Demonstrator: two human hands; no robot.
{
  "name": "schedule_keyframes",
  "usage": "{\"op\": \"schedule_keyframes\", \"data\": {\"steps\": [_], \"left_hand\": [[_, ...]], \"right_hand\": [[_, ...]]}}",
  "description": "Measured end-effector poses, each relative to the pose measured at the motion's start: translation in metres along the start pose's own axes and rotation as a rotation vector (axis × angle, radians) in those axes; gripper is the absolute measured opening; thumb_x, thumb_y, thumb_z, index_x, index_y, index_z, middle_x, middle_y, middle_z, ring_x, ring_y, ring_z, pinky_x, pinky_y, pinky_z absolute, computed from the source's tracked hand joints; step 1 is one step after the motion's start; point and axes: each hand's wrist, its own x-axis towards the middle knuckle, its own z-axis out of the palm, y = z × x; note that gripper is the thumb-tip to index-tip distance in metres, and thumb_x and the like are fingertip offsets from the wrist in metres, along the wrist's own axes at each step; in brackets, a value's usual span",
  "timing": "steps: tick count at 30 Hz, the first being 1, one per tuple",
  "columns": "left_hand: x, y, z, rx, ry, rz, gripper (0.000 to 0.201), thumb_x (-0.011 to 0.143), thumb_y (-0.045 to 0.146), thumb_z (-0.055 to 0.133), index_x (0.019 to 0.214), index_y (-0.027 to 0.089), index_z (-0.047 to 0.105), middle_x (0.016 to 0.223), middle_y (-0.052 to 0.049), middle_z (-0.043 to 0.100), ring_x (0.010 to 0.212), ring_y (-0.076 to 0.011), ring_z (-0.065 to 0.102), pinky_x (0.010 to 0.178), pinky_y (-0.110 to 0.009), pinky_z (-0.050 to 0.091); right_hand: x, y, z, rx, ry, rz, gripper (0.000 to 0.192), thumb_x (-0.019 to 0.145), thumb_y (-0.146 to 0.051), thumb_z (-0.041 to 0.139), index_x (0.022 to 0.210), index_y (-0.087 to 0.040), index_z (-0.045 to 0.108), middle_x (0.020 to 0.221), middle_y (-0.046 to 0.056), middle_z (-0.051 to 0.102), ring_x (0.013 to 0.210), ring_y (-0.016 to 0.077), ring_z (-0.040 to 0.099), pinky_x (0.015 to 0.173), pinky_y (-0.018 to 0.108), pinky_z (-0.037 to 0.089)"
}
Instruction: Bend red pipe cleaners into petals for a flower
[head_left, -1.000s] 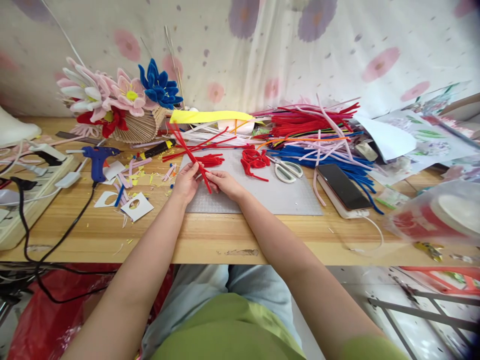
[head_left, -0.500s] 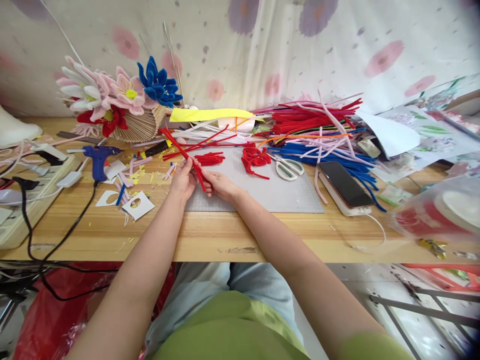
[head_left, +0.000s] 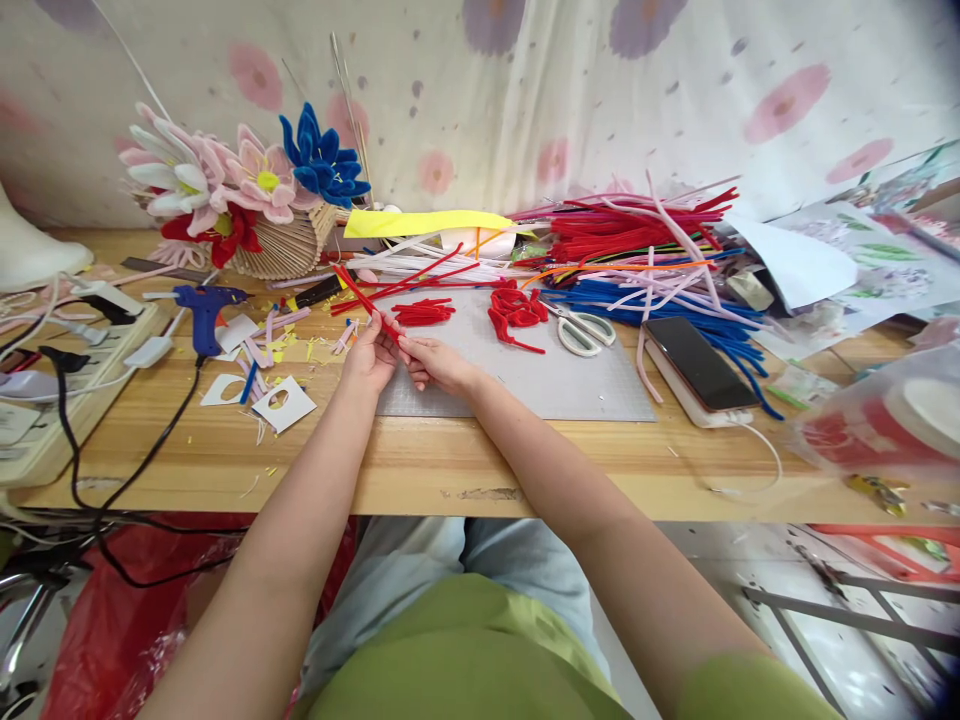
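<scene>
Red fuzzy pipe cleaner stems (head_left: 365,300), a thin bundle, sit pinched in both our hands over the near-left corner of the grey cutting mat (head_left: 570,385), slanting up and away toward the far-left. Our left hand (head_left: 369,358) is closed around the bundle's near end, thumb on top. Our right hand (head_left: 436,362) meets it just beside, fingertips (head_left: 406,345) nipped narrow on the same stems. Mat lies on the wooden table (head_left: 420,465), near its front edge.

On the mat's far side: small pile of bent red pipe cleaner pieces (head_left: 422,312), a looped red pipe cleaner cluster (head_left: 517,312), white-handled scissors (head_left: 583,330). A dark smartphone on a white pad (head_left: 694,365) lies off the mat's right edge. A heap of red, blue and pink pipe cleaners (head_left: 645,260) runs along the table's back edge. A blue glue gun (head_left: 201,310) rests toward the left edge, white card scraps (head_left: 285,403) near it. A woven basket of pink, blue and red pipe cleaner flowers (head_left: 247,200) stands at the back-left.
</scene>
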Motion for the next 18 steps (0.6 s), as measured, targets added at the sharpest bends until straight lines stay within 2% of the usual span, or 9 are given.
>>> {"op": "schedule_keyframes", "data": {"steps": [6, 13, 18], "left_hand": [[0.001, 0.006, -0.003, -0.001, 0.057, 0.071, 0.015, 0.074, 0.025, 0.070, 0.065, 0.017, 0.062, 0.057, 0.003, 0.061, 0.055, -0.0063, 0.059, 0.071, -0.021, 0.052], [0.010, 0.010, -0.013, -0.018, 0.121, 0.105, 0.018, 0.079, 0.022, 0.064, 0.062, 0.019, 0.061, 0.059, 0.003, 0.062, 0.059, -0.0064, 0.061, 0.074, -0.022, 0.053], [0.009, 0.014, -0.017, -0.059, 0.089, 0.109, 0.014, 0.079, 0.028, 0.065, 0.068, 0.019, 0.063, 0.066, 0.002, 0.066, 0.064, -0.0069, 0.063, 0.077, -0.023, 0.054]], "right_hand": [[0.002, -0.002, 0.013, -0.036, 0.021, -0.051, 0.034, 0.092, -0.038, 0.041, 0.065, -0.020, 0.037, 0.040, -0.011, 0.022, 0.033, 0.0049, 0.022, 0.036, 0.017, 0.036], [-0.001, 0.007, 0.014, -0.039, 0.000, -0.054, 0.034, 0.091, -0.041, 0.043, 0.065, -0.020, 0.037, 0.039, -0.011, 0.024, 0.033, 0.0050, 0.025, 0.037, 0.017, 0.039], [-0.005, 0.009, 0.011, -0.047, 0.008, -0.063, 0.033, 0.090, -0.042, 0.045, 0.066, -0.019, 0.039, 0.039, -0.011, 0.026, 0.034, 0.0055, 0.027, 0.037, 0.017, 0.039]]}}
